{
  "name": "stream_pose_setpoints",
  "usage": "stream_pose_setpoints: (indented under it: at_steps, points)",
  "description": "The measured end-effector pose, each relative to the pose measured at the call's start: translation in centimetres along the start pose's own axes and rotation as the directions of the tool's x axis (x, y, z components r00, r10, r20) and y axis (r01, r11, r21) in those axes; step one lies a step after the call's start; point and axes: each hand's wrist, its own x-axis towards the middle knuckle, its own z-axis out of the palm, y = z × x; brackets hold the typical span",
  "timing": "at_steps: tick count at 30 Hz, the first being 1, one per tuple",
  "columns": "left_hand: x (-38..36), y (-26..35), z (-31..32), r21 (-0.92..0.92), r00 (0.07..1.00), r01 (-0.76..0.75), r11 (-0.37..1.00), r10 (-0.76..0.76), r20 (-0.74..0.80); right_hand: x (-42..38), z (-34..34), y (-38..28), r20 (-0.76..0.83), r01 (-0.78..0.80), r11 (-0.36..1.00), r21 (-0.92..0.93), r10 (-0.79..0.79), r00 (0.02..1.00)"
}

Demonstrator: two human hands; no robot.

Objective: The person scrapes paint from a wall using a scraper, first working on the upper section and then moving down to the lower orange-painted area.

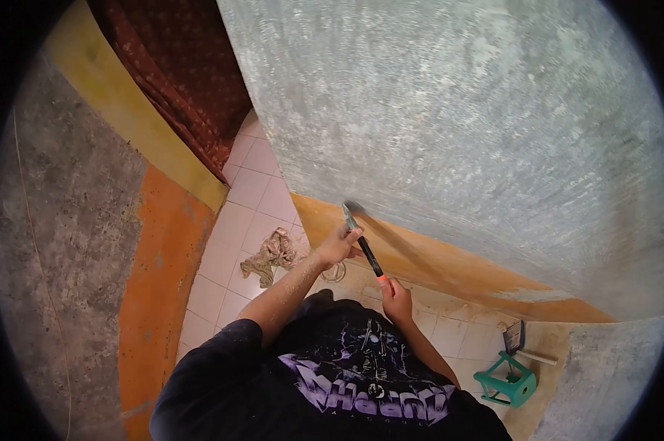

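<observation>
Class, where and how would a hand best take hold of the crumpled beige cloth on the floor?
Pinch the bunched middle of the crumpled beige cloth, coming from above. Its loose folds seem to rise enough for a hand to close on, while the pale tiled floor likely blocks gripping underneath.

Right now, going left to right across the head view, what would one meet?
Orange wall band, crumpled cloth, left hand, right hand, green stool.
</observation>
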Motion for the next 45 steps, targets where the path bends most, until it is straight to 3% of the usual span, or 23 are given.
stream_pose_setpoints:
  at_steps: [6, 18, 21, 24, 27, 30, 33, 37, 40, 45]
  points:
    - [1.1, -1.2, -1.2, -0.011, 0.997, -0.062, 0.998, 0.062, 0.042, -0.9, 1.9, -0.2, -0.055, -0.02, 0.998, 0.054, 0.023, 0.998]
    - [1.3, -1.6, -1.1, 0.09, 0.998, -0.039, 0.995, 0.034, 0.057, -2.0, 1.7, -2.2, -0.074, -0.09, 0.993, 0.076, 0.095, 0.993]
    - [0.5, -1.0, -1.7, 0.007, 0.996, -0.084, 0.996, 0.084, 0.0, -1.3, 1.9, -2.8, -0.059, -0.081, 0.995, 0.056, 0.084, 0.995]
    - [-0.6, 0.4, -3.0, 0.044, 1.0, -0.001, 0.999, 0.002, -0.025, -1.0, 3.3, -3.0, -0.078, -0.058, 0.997, 0.049, 0.061, 0.995]
    - [1.1, -1.8, -2.9, 0.024, 0.996, -0.051, 0.998, 0.049, 0.068, -1.9, 3.6, -2.2, -0.121, -0.046, 0.995, 0.087, 0.056, 0.991]
    - [0.9, -1.2, -1.6, 0.02, 0.998, -0.044, 0.999, 0.042, 0.053, -2.1, 2.3, -2.2, -0.102, -0.097, 0.993, 0.066, 0.104, 0.989]
    - [0.5, -1.1, -2.4, -0.037, 0.996, -0.059, 0.998, 0.061, 0.059, -1.6, 2.9, -2.5, -0.103, -0.028, 1.0, 0.009, 0.029, 0.994]
    - [1.7, -2.2, -3.0, -0.013, 0.994, -0.092, 0.996, 0.093, 0.061, -1.8, 4.4, -1.5, -0.11, -0.065, 0.995, 0.078, 0.074, 0.991]
    - [0.3, -0.4, -2.1, -0.032, 0.997, -0.034, 0.999, 0.036, 0.066, -1.6, 2.5, -2.4, -0.077, -0.087, 0.995, 0.058, 0.091, 0.993]
    - [-0.3, -0.1, -5.6, -0.077, 0.998, -0.052, 0.996, 0.055, 0.034, -0.1, 4.3, -5.3, -0.082, -0.045, 0.999, -0.027, 0.042, 0.996]
